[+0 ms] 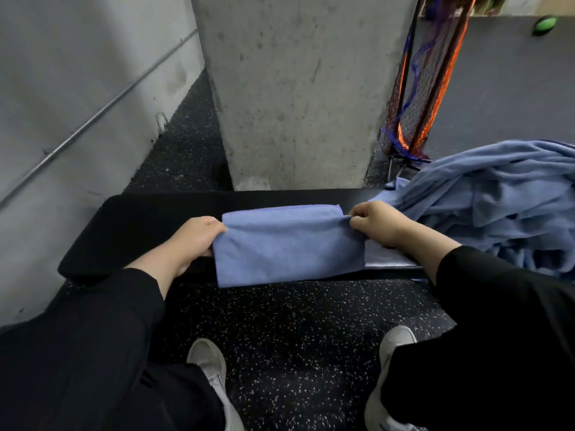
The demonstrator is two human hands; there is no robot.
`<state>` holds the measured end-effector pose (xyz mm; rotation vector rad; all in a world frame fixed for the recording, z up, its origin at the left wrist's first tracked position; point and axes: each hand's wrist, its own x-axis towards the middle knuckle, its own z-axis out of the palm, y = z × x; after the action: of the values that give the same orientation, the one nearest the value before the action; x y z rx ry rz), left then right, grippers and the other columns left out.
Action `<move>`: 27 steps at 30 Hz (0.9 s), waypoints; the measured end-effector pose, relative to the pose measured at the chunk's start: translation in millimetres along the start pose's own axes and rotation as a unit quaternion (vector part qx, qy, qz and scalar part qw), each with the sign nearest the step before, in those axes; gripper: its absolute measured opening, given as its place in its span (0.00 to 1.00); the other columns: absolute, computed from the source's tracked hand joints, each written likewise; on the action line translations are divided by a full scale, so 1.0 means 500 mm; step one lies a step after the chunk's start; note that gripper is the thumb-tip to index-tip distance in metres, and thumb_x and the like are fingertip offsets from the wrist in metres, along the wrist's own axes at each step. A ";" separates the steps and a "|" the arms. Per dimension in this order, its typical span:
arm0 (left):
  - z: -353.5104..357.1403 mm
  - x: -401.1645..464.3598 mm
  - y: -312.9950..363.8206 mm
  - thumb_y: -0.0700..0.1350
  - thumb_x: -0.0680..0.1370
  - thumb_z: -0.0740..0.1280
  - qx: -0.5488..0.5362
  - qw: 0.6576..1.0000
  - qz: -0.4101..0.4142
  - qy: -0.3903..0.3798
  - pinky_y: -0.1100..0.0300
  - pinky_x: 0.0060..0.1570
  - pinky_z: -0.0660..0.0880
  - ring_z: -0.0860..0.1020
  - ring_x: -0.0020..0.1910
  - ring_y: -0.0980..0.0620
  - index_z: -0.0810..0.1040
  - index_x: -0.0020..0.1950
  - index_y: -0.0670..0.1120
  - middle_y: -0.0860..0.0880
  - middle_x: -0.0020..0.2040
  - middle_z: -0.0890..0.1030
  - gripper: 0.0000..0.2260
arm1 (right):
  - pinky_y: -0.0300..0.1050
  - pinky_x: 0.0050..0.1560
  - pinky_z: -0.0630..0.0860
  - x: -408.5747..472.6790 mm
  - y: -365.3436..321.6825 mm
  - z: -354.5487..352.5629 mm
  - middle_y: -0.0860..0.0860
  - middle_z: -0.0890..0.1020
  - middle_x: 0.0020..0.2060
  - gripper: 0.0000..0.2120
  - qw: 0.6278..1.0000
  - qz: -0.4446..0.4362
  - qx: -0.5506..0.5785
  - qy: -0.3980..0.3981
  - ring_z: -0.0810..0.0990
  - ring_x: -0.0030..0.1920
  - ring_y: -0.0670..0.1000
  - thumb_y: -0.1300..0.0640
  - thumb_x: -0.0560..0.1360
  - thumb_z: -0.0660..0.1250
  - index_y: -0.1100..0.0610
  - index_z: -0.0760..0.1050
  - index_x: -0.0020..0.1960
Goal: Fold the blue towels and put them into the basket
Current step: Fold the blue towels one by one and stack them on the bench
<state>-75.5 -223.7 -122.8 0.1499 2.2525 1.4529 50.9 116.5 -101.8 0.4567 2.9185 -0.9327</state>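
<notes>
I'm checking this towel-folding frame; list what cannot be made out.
Head view only:
- Basket: not visible.
- Pile of blue towels: cut off by the right edge; count unclear.
- Left hand fingertips: hidden under the folded towel.
- Bench right end: covered by the pile.

No writing, label, brand mark, number or sign can be read anywhere in this view (the plain blue fabric, the black padded surface and the grey concrete all show bare, unmarked faces).
</notes>
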 end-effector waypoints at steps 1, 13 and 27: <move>0.001 0.011 0.001 0.44 0.76 0.64 0.010 1.000 0.001 0.009 0.50 0.47 0.78 0.78 0.45 0.47 0.77 0.42 0.42 0.44 0.42 0.78 0.06 | 0.32 0.25 0.65 0.010 0.002 0.003 0.53 0.79 0.34 0.07 1.000 0.006 0.001 0.019 0.74 0.33 0.49 0.61 0.76 0.63 0.57 0.79 0.44; 0.000 0.191 0.002 0.42 0.80 0.60 0.188 0.980 -0.030 0.051 0.53 0.37 0.79 0.78 0.37 0.46 0.78 0.50 0.42 0.42 0.41 0.80 0.09 | 0.46 0.44 0.68 0.219 0.018 0.064 0.61 0.83 0.47 0.09 0.993 0.089 -0.070 0.041 0.79 0.50 0.62 0.58 0.77 0.60 0.59 0.78 0.46; 0.048 0.238 -0.021 0.49 0.84 0.61 0.496 0.846 0.198 0.014 0.50 0.69 0.62 0.65 0.73 0.50 0.67 0.77 0.55 0.54 0.76 0.67 0.20 | 0.50 0.49 0.73 0.166 -0.049 0.116 0.54 0.79 0.52 0.11 0.981 -0.037 -0.182 0.056 0.79 0.54 0.59 0.48 0.78 0.65 0.54 0.78 0.55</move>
<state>-169.7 -169.0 -177.5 0.9531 2.8796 0.2634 -38.5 86.1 -146.3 0.3890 3.1281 -0.3678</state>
